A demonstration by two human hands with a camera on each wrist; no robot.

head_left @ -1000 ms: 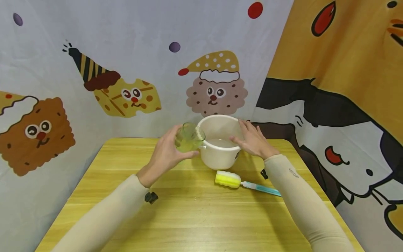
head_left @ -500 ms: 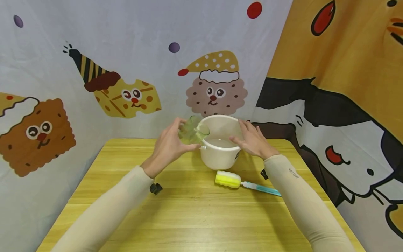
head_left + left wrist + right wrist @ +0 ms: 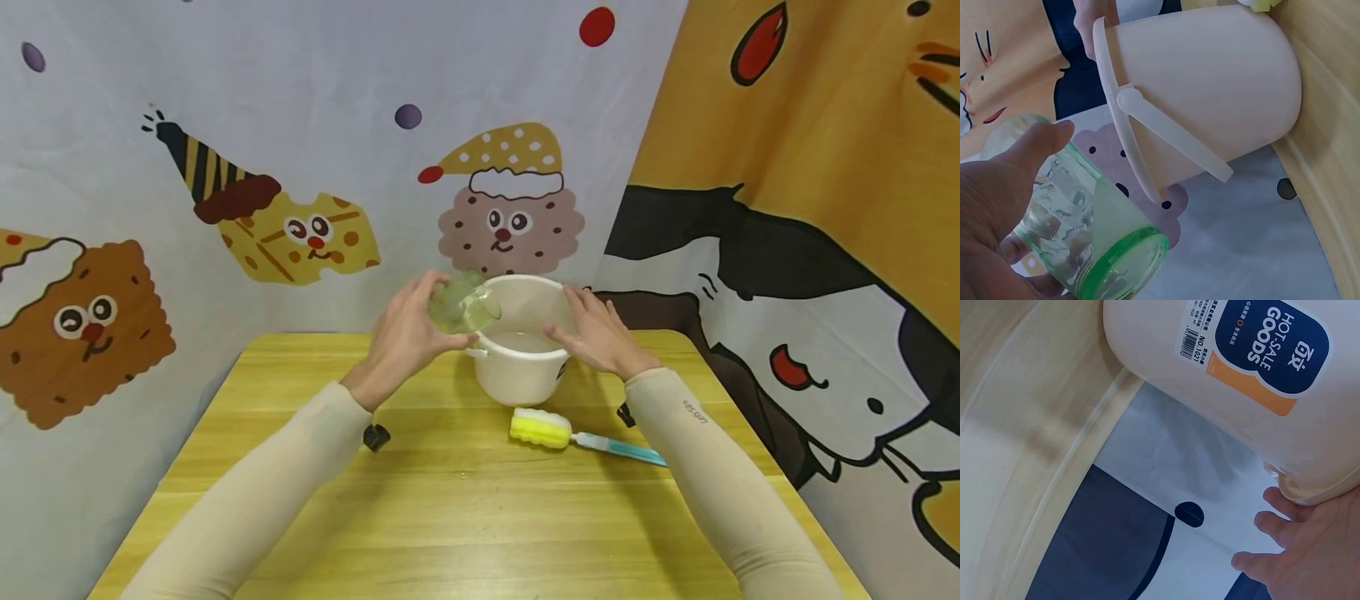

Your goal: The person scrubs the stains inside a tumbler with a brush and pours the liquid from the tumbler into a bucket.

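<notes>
In the head view my left hand (image 3: 405, 337) grips a green-tinted drinking glass (image 3: 465, 304), tilted beside the bucket's left rim. Clear liquid shows through the glass (image 3: 1063, 200) in the left wrist view, along with its thick green base. The white plastic bucket (image 3: 517, 382) stands upright near the table's back edge, some liquid lying in its bottom. On its right rim rests my right hand (image 3: 600, 333), the thumb over the rim and the other fingers (image 3: 1282, 528) extended along the outside. A white handle (image 3: 1175, 134) hangs from the bucket's side.
A bottle brush with a yellow and white sponge head (image 3: 540, 428) and a blue handle (image 3: 630, 452) lies in front of the bucket, partly behind my right forearm. The wooden table (image 3: 450, 517) meets a cartoon-printed curtain (image 3: 330, 75) at the back. A printed label (image 3: 1266, 350) is on the bucket.
My left hand has lifted the glass slightly and moved it right, closer to the bucket, tilting it further. My right hand has stayed on the rim, and the brush lies where it was.
</notes>
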